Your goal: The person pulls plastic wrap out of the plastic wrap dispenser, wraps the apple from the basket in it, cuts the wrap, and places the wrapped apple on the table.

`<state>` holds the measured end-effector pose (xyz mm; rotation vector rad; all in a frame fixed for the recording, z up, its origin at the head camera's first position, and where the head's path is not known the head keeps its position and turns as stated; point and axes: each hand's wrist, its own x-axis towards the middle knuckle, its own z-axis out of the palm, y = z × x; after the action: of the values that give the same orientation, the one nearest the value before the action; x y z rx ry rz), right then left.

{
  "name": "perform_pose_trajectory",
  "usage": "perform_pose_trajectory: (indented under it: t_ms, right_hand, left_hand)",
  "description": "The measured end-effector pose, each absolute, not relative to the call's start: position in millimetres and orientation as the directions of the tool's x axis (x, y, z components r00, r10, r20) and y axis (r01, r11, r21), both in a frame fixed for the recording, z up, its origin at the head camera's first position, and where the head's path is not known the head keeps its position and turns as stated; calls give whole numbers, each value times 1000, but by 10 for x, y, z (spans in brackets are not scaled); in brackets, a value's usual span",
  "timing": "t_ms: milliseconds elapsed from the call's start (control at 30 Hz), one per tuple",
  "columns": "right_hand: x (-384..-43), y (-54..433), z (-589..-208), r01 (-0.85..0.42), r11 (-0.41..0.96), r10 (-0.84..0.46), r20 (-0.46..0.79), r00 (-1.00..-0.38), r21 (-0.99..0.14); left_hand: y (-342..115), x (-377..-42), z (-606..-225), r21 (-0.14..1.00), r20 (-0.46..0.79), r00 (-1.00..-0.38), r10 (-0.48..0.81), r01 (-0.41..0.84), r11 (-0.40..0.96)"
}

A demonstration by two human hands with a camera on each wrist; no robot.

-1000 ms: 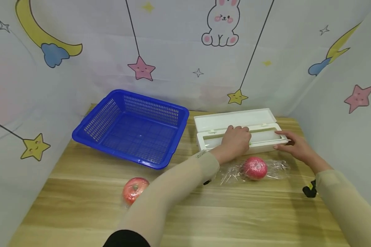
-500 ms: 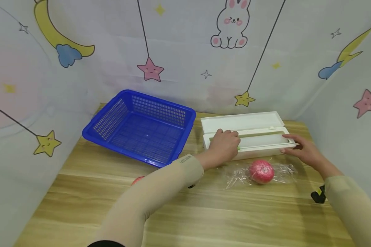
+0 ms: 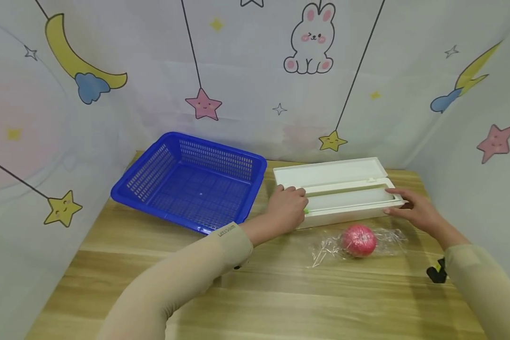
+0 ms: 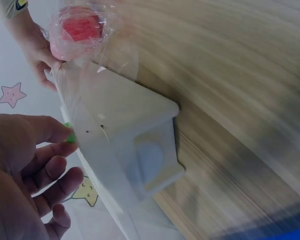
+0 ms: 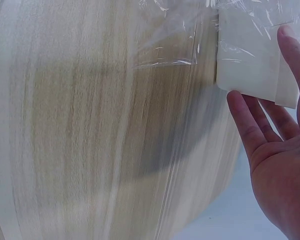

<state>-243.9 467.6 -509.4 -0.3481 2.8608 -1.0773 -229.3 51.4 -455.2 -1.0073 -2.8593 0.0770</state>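
A long white cling film dispenser (image 3: 348, 217) lies on the table with its lid (image 3: 331, 172) up, a pale roll (image 3: 348, 199) inside. My left hand (image 3: 285, 210) is at its left end, and the left wrist view shows thumb and forefinger pinching a small green slide cutter (image 4: 70, 133) on the edge. My right hand (image 3: 418, 217) grips the right end, thumb on one side and fingers against the end face (image 5: 252, 85). In front sits a pinkish-red round fruit (image 3: 359, 241) on clear film (image 3: 327, 250), which reaches up to the dispenser in the left wrist view.
A blue plastic basket (image 3: 195, 189) with slotted sides stands at the back left of the wooden table (image 3: 323, 302). A small black-and-yellow object (image 3: 437, 271) is beside the right sleeve. Printed cloth walls (image 3: 246, 71) enclose the back and sides.
My left hand has slid left along the dispenser, from its middle to its left end. A second red fruit has become hidden behind the left sleeve. My right hand stays at the right end.
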Motion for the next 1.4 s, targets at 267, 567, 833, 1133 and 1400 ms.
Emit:
perform_pose_trajectory:
  t_ms: [267,567,833,1133,1400]
  right_hand:
    - [-2453,4658,-5072,-194,728,-235,26,-972,-658]
    - [-2472,4721,-5117,-191,734,-229,28,-973,-651]
    - [-2443,4669,-5095,-193,744,-244,8,-970,-639]
    - [-2452,4621,-5009,-224,806,-256,19,-967,-548]
    - [-2388,4553,-4975,-355,836,-318,158,-935,-420]
  left_hand:
    - [281,-2232,-4511,-84,129,-746,653,648,757]
    - [180,-2179,-4581,-171,216,-715,664,642,747]
    - [308,-2204,-4664,-140,178,-743,645,630,764]
    - [365,-2273,-4762,-162,192,-728,658,638,753]
    - [356,-2249,-4799,-168,237,-692,682,662,730]
